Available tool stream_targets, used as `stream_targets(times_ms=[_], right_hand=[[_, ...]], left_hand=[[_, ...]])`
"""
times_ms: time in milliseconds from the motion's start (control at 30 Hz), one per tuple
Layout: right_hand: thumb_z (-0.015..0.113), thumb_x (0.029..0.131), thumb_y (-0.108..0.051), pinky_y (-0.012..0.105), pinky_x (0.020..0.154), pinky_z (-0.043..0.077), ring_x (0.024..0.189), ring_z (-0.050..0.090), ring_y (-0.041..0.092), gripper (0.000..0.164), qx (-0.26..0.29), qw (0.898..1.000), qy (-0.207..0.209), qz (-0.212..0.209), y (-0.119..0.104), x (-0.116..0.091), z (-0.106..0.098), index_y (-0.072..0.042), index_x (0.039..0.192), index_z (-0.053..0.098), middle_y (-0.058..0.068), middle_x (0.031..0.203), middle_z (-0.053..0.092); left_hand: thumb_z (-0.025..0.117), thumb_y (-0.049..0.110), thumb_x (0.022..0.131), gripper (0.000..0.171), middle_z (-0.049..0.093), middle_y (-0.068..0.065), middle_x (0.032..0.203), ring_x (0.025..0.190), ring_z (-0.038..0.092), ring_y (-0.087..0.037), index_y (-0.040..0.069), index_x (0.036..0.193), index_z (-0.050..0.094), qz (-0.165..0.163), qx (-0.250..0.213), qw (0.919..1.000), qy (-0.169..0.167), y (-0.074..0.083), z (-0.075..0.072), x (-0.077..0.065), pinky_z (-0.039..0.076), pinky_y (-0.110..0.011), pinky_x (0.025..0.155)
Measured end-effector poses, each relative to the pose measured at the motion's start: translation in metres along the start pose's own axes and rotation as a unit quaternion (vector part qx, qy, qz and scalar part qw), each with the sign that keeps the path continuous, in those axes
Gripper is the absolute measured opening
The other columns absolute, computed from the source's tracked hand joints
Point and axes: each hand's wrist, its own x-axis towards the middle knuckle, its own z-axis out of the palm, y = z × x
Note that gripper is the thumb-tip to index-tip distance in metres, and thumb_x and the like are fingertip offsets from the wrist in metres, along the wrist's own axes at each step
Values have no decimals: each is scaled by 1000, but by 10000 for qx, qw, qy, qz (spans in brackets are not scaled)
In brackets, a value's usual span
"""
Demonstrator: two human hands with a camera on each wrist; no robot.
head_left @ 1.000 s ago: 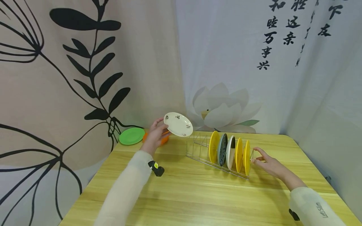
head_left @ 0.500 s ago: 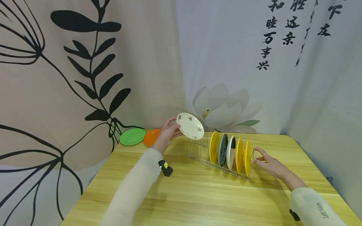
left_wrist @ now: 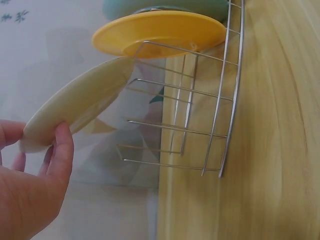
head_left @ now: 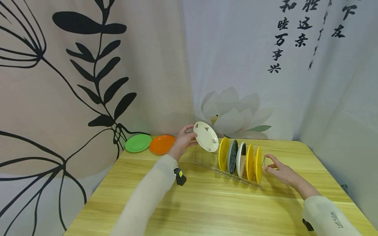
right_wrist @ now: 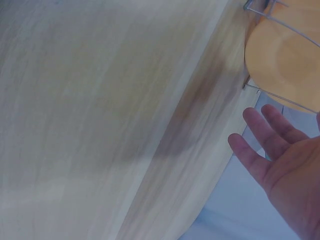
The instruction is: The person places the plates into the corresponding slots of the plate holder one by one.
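In the right wrist view, the right edge crops the right hand (right_wrist: pixel 300 175) and yellow plate (right_wrist: pixel 285 57); grip on the rack (head_left: pixel 212 169) cannot be confirmed. In the left wrist view, the left hand (left_wrist: pixel 32 187) and teal plate (left_wrist: pixel 172 5) are cut off. Motifs (head_left: pixel 206 128) on the held plate (head_left: pixel 203 136) are too small to identify.

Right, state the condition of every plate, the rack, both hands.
White patterned plate, held tilted
Wire rack, standing, partly filled
Five racked plates, standing on edge
Green plate, lying on the table
Orange plate, lying likewise
Left hand, pinching the white plate's rim
Right hand, at the rack's right end; grip unclear
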Motion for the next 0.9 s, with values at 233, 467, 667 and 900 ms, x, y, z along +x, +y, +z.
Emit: stream_targets(times_ms=[233, 467, 667, 900], right_hand=[[47, 100, -54, 63, 86, 48, 112, 55, 53, 76, -11, 10000, -32, -7, -1, -1, 0, -13, 156, 15, 35, 138, 47], [48, 100, -53, 62, 84, 49, 111, 56, 52, 77, -11, 10000, -77, 34, -2, -1, -1, -13, 156, 14, 36, 138, 46], [48, 100, -52, 62, 84, 49, 111, 56, 52, 77, -7, 10000, -94, 32, -3, -1, -1, -11, 156, 13, 36, 139, 46], [48, 101, -47, 62, 84, 49, 109, 57, 52, 75, -58, 10000, -61, 2, -3, 0, 0, -10, 156, 13, 37, 138, 47]], left_hand=[[59, -5, 89, 50, 60, -18, 108, 81, 63, -24, 7, 136, 51, -18, 169, 9998, -140, -3, 9, 0, 55, -53, 89], [61, -2, 89, 46, 60, -16, 113, 83, 62, -22, 9, 133, 56, -19, 424, 9988, -227, -7, 18, -2, 57, -47, 84], [61, -3, 89, 44, 61, -16, 117, 88, 63, -22, 8, 132, 58, 97, 490, 9983, -290, -10, 24, -3, 57, -49, 85], [64, -4, 89, 42, 62, -16, 117, 90, 64, -23, 7, 130, 61, 159, 638, 9967, -479, -14, 30, -3, 56, -50, 86]])
